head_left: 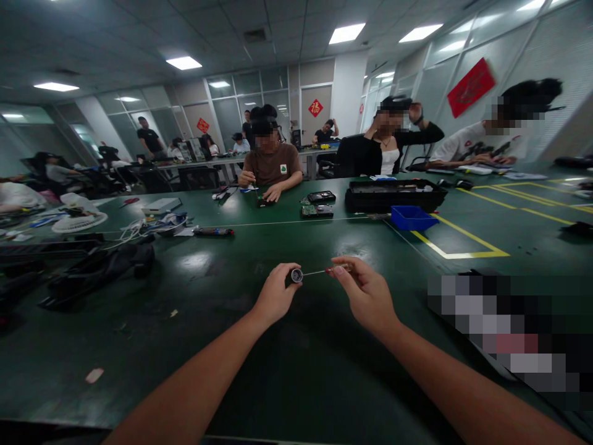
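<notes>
My left hand (275, 295) is closed around a small dark spool with a shiny round end (296, 275), held above the green table (287, 371). A thin silvery wire (315, 272) runs from the spool to the right. My right hand (365, 293) pinches the far end of that wire between thumb and fingers. Both hands hover close together at the table's middle, the wire stretched roughly level between them.
A blue bin (411, 217) and a long black case (393, 194) lie ahead on the right, beside yellow floor-tape lines (463, 253). Black bags (102, 266) and cables sit at the left. Several people sit at the far side, one in a brown shirt (271, 164).
</notes>
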Motion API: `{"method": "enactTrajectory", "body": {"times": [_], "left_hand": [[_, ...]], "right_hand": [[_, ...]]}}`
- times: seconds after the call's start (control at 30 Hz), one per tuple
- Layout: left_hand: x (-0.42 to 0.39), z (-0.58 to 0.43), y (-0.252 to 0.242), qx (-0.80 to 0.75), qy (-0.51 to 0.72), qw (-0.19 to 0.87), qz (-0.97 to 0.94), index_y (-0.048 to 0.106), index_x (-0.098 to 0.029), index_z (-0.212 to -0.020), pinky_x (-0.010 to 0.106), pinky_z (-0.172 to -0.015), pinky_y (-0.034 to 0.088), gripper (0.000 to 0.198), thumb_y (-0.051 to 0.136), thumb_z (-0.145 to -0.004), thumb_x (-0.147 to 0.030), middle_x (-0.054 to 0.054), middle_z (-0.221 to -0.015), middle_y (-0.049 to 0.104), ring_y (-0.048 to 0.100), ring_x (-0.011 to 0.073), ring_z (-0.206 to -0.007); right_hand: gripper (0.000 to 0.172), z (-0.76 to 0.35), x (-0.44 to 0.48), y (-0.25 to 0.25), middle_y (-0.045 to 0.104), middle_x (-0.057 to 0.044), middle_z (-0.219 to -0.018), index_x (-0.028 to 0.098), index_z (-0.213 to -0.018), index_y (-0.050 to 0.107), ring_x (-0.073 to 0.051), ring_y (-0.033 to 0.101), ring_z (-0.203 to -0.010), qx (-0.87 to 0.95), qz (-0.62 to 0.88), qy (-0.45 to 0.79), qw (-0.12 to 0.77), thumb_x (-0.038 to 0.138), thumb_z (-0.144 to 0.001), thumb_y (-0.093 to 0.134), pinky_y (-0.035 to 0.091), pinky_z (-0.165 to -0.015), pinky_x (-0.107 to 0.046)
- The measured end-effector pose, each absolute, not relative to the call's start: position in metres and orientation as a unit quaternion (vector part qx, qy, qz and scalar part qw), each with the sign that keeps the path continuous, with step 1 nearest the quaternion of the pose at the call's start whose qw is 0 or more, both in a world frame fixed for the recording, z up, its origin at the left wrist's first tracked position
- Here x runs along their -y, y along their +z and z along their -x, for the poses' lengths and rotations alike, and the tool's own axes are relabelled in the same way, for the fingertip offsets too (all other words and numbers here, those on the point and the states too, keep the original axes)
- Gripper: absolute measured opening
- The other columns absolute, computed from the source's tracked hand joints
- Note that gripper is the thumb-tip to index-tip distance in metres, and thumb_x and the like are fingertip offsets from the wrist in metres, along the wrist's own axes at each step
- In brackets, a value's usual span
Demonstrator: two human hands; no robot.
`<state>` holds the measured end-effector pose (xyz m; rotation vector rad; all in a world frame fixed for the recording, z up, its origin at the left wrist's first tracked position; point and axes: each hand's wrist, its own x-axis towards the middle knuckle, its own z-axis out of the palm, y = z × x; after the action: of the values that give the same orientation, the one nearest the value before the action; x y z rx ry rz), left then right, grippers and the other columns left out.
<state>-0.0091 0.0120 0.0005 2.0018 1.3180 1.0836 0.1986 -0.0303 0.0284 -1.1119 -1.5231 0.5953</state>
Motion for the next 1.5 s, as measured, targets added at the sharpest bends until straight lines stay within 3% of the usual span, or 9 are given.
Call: {"method": "enactTrajectory", "body": {"times": [0.43,1.33,1.43,1.5], "left_hand": [[-0.008,0.008,0.005,-0.488,0.359,0.222,-0.764,0.066,-0.024,-0.116,0.042,-0.102,0.043,0.033,0.068,-0.085,-0.015,0.005,-0.120,0.066,0.058,0.0241,-0.114],[-0.007,0.010,0.010,-0.485,0.346,0.177,-0.783,0.065,-0.024,-0.119,0.044,-0.102,0.043,0.036,0.071,-0.084,-0.017,0.005,-0.119,0.067,0.059,0.0236,-0.112],[-0.007,0.010,0.010,-0.485,0.348,0.178,-0.782,0.065,-0.024,-0.119,0.043,-0.102,0.043,0.037,0.071,-0.084,-0.017,0.005,-0.120,0.067,0.059,0.0235,-0.113],[-0.007,0.010,0.010,-0.485,0.348,0.175,-0.783,0.065,-0.025,-0.119,0.043,-0.102,0.043,0.037,0.071,-0.084,-0.017,0.005,-0.120,0.067,0.059,0.0235,-0.113]], "right_hand": [[0.021,-0.196,0.029,0.031,0.075,-0.004,-0.092,0.023,-0.101,0.067,-0.021,0.070,-0.084,0.674,0.491,0.201,0.514,0.038,-0.094,0.056,0.051,-0.075,-0.033],[0.028,-0.197,0.029,0.036,0.074,-0.004,-0.085,0.020,-0.096,0.070,-0.020,0.067,-0.076,0.668,0.513,0.199,0.501,0.043,-0.093,0.055,0.048,-0.069,-0.032],[0.029,-0.197,0.031,0.039,0.072,-0.003,-0.079,0.021,-0.088,0.070,-0.019,0.065,-0.071,0.686,0.522,0.167,0.479,0.046,-0.091,0.057,0.046,-0.063,-0.029],[0.036,-0.198,0.032,0.040,0.065,0.000,-0.063,0.021,-0.071,0.065,-0.016,0.059,-0.058,0.683,0.542,0.142,0.469,0.051,-0.089,0.058,0.041,-0.054,-0.028]]}}
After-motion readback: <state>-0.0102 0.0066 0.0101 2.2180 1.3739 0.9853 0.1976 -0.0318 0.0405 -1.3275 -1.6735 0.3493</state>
